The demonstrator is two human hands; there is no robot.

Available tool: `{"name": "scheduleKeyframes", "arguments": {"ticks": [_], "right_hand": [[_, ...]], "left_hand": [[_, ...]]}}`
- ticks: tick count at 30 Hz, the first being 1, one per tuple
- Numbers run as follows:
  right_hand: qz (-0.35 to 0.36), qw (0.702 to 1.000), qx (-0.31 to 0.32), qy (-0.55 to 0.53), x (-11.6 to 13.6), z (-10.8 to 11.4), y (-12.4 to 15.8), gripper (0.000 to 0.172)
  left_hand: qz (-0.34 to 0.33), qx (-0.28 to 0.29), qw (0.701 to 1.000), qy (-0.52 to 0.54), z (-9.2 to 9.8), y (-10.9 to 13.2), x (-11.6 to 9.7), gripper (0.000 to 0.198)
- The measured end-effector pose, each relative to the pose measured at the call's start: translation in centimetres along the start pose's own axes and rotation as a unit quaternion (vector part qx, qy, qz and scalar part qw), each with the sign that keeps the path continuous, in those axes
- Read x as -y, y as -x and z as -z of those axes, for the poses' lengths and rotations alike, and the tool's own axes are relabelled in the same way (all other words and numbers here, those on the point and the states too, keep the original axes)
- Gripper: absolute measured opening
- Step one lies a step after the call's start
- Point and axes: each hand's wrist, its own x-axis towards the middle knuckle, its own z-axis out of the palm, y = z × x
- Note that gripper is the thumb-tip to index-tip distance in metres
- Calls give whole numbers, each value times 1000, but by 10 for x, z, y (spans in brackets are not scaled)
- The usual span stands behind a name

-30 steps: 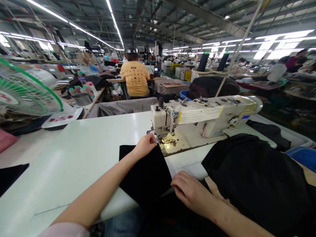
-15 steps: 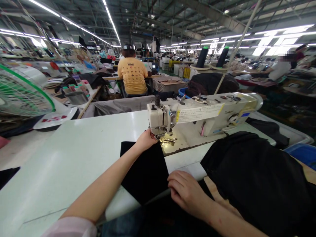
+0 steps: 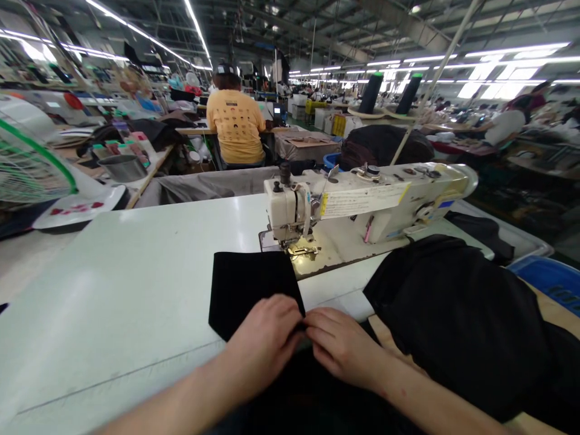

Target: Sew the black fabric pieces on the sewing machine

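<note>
Left hand [image 3: 267, 331] and right hand [image 3: 343, 345] palm-down, fingertips meeting. Fingers curled, pinching near right corner of black fabric panel [image 3: 251, 281]. Left hand has drawn back from the sewing machine [image 3: 362, 202]. Panel's far corner lies at the needle plate. Bare table [image 3: 127, 272] to the left, black garment pile [image 3: 457, 314] close on the right.

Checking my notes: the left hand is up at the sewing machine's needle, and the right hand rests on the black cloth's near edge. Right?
Not quite. The head view shows the left hand away from the sewing machine, on the near edge of the black cloth beside the right hand, which does rest there.
</note>
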Motion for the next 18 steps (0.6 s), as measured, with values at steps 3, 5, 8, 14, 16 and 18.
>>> {"name": "scheduleKeyframes", "arguments": {"ticks": [3,5,8,14,16,18], "right_hand": [[-4,1000,10,-5,-1,2,-4,22],[-6,1000,5,-8,-4,2,-9,22],[-9,1000,-7,-13,-11,0,-18,22],[-7,1000,-23,-3,-37,-8,-40,25],[-5,999,-27,19,-46,-9,-49,23],[-11,999,-27,41,-53,-9,-58,20]], "left_hand": [[-91,-12,995,-33,-19,30,-6,25],[-120,-24,991,-54,-26,33,4,36],[-133,-10,989,-62,-27,22,23,36],[-144,-11,984,-102,-12,-9,49,29],[-142,-7,984,-105,-8,-17,57,28],[-137,-9,985,-102,-5,-26,66,27]]}}
